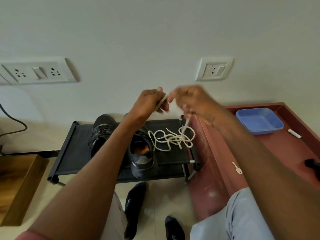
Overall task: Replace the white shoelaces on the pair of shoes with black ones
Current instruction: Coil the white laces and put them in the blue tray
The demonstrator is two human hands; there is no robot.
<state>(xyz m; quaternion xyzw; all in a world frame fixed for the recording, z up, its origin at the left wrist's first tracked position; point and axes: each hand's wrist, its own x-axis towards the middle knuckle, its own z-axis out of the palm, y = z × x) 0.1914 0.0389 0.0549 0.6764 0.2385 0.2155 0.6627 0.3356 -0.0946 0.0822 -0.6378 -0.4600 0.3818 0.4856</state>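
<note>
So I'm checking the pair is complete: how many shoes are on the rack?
2, both on the black rack: the left shoe and the right shoe, partly behind the left forearm.

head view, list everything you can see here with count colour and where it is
white shoelace: at least one, off-white, tangled on the rack's right end, one strand up to the hands
shoes: two, dark grey, on the rack; the left one has black laces
shoe rack: one, black, on the floor by the wall
tub: one, blue, on the red-brown cabinet top
key: one, pale, on the cabinet top
wall sockets: two plates, white, on the wall
cable: one, dark, far left
left hand: holds the lace
right hand: holds the lace
</note>
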